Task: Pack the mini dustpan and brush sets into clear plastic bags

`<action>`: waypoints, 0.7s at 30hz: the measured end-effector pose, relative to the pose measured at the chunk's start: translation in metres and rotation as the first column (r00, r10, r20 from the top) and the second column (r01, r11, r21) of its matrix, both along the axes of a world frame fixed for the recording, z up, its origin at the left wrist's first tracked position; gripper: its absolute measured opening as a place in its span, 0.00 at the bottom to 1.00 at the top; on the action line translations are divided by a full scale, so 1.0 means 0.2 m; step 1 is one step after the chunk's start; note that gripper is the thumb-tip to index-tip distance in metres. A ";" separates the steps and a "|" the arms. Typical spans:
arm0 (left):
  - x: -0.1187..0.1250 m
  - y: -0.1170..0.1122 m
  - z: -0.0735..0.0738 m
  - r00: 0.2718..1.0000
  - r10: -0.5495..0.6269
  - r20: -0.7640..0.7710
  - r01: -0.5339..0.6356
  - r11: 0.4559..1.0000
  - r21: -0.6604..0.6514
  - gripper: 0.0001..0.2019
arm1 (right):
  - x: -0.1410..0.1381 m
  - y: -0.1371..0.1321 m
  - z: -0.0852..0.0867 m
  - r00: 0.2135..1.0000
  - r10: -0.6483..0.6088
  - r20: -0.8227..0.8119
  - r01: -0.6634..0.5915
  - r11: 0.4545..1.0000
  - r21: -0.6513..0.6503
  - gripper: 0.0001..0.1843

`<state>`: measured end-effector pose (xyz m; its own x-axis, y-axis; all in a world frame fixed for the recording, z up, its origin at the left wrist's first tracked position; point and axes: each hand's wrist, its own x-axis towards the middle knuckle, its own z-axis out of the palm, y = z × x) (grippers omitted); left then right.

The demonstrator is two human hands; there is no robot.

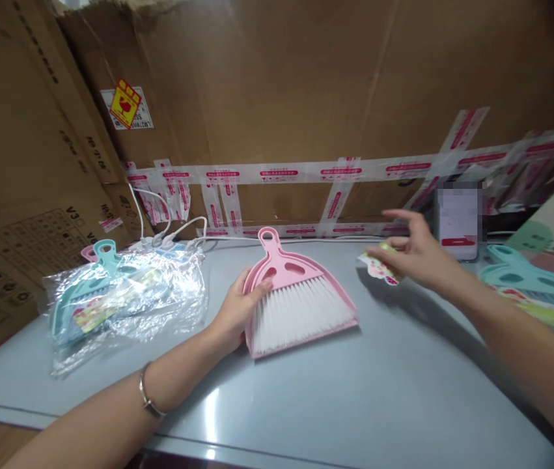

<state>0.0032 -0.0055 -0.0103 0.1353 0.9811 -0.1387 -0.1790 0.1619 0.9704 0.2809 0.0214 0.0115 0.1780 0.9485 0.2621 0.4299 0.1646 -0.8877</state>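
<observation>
A pink dustpan (pixel 349 306) with a white-bristled hand brush (pixel 301 309) nested in it is at the middle of the table. My left hand (pixel 242 309) grips its left side, the thumb on top and the fingers out of sight beneath. To the right, above the table, my right hand (pixel 408 254) pinches a colourful printed card (pixel 379 268) between thumb and fingers, with the index finger stretched out. Most of the card's far end is covered by the hand.
At left lie teal and pink dustpan sets in clear plastic bags (pixel 130 299). A teal dustpan set (pixel 540 280) lies at right. Behind stand a phone (pixel 458 221), white cables (pixel 189 225) and large taped cardboard boxes (pixel 267 85). The grey table's (pixel 277 404) front edge is near me.
</observation>
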 end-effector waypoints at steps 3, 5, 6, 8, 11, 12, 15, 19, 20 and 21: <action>0.01 0.00 -0.01 0.999 0.036 0.019 -0.036 0.999 -0.016 0.24 | -0.24 -0.14 0.08 0.980 -0.036 -0.198 0.090 0.958 0.272 0.18; 0.02 0.00 -0.01 0.997 0.065 0.034 -0.065 0.998 -0.017 0.25 | -0.36 -0.24 0.07 0.946 0.017 -0.323 0.078 0.957 0.279 0.13; 0.02 0.01 -0.01 0.996 0.076 0.048 -0.075 0.997 -0.016 0.25 | -0.41 -0.28 0.05 0.932 0.090 -0.352 -0.009 0.974 0.225 0.14; 0.03 0.01 -0.02 0.992 0.084 0.095 -0.083 0.996 -0.012 0.25 | -0.47 -0.33 -0.01 0.902 0.293 -0.318 -0.273 0.956 0.106 0.22; 0.03 0.01 -0.02 0.979 0.113 0.167 -0.116 0.993 0.011 0.24 | -0.51 -0.34 -0.12 0.870 0.492 -0.022 -0.493 0.869 -0.039 0.35; 0.03 0.01 -0.01 0.975 0.129 0.181 -0.136 0.990 0.025 0.23 | -0.51 -0.33 -0.14 0.855 0.509 0.101 -0.503 0.860 -0.084 0.39; 0.03 0.01 0.00 0.968 0.151 0.203 -0.167 0.984 0.064 0.22 | -0.52 -0.31 -0.20 0.790 0.519 0.327 -0.483 0.855 -0.191 0.46; 0.03 0.00 -0.01 0.980 0.125 0.154 -0.145 0.981 0.126 0.28 | -0.55 -0.31 -0.23 0.754 0.518 0.405 -0.464 0.856 -0.230 0.48; 0.04 -0.01 -0.02 0.984 0.115 0.136 -0.136 0.978 0.155 0.30 | -0.56 -0.32 -0.24 0.752 0.510 0.418 -0.457 0.860 -0.228 0.49; 0.04 -0.01 -0.02 0.987 0.105 0.122 -0.127 0.974 0.185 0.32 | -0.57 -0.33 -0.24 0.752 0.503 0.427 -0.450 0.864 -0.225 0.49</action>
